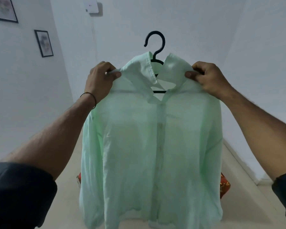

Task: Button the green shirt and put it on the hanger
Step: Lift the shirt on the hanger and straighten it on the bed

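A pale green shirt (pixel 149 154) hangs in front of me, held up in the air with its front placket closed down the middle. A black hanger (pixel 155 45) sits inside it; the hook rises above the open collar and the lower bar shows through the neck opening. My left hand (pixel 101 80) pinches the shirt's left shoulder. My right hand (pixel 208 78) pinches the right shoulder beside the collar. Whether the hanger's arms are also gripped under the cloth stays hidden.
White walls surround me, with two framed pictures (pixel 43 43) on the left wall and a white box (pixel 93 6) high on the far wall. A red patterned item (pixel 224 185) lies on the beige floor behind the shirt.
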